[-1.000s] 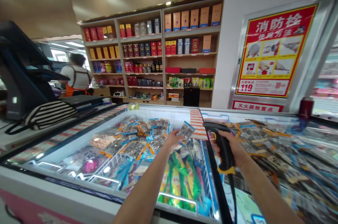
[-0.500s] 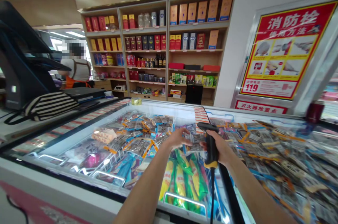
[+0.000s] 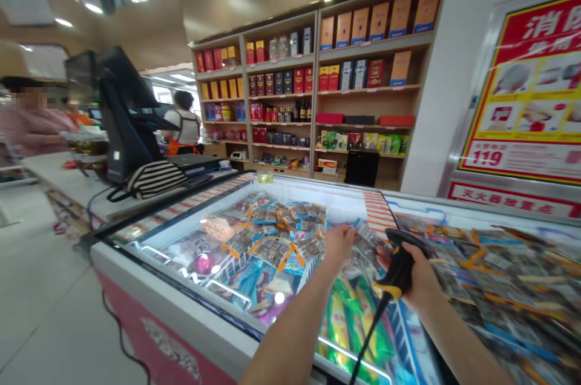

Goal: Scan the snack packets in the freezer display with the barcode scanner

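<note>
My right hand (image 3: 418, 273) is wrapped around the grip of a black and yellow barcode scanner (image 3: 399, 267), which tilts with its cable trailing down toward me. Pinched in my left hand (image 3: 339, 249) is a small clear and grey snack packet (image 3: 367, 236), its contents too blurred to make out. The scanner's head is just right of the packet, and fingertips of my right hand come close to the packet's edge. Both hands are above the chest freezer (image 3: 290, 186), where a pile of similar snack packets (image 3: 272, 249) spreads to the left.
More packets (image 3: 508, 276) heap up on the right side. Green and yellow ice-cream packs (image 3: 338, 318) show in a wire basket below. To the left stand a checkout terminal (image 3: 129, 112) and a striped pouch (image 3: 157, 179). Shelves of boxes line the back; people (image 3: 184, 125) stand beyond the counter.
The view has swung left, bringing in more counter and another person. My left hand has lifted the packet, and the scanner has tipped over from nearly upright to a slant.
</note>
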`<state>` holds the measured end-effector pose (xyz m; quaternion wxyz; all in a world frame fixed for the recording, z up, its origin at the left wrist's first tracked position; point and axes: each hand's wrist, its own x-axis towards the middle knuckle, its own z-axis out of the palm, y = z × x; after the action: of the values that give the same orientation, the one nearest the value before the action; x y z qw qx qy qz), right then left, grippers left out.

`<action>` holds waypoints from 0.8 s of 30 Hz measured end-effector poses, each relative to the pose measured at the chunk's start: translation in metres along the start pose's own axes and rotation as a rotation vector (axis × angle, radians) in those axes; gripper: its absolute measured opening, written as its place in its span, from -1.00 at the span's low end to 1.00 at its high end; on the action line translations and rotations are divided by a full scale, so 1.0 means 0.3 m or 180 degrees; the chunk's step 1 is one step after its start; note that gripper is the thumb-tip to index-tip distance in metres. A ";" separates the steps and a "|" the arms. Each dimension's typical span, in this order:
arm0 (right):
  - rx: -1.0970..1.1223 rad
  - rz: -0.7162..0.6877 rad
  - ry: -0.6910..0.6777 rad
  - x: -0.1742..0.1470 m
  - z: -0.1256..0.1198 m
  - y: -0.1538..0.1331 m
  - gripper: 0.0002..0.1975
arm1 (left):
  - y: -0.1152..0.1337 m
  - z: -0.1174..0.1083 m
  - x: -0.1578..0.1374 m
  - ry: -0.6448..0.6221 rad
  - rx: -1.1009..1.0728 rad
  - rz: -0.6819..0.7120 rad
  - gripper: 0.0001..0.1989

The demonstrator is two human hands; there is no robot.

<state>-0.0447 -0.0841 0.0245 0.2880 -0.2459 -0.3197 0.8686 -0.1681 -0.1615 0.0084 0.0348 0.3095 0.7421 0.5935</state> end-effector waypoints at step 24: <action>-0.0438 0.0236 0.0008 -0.065 0.036 0.025 -0.92 | -0.023 0.038 0.005 -0.0088 -0.3099 -0.0670 -0.54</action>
<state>-0.0400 -0.1061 0.0313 0.2384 -0.2779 -0.3689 0.8543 -0.1674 -0.1516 -0.0009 0.2448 0.1886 0.4055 0.8602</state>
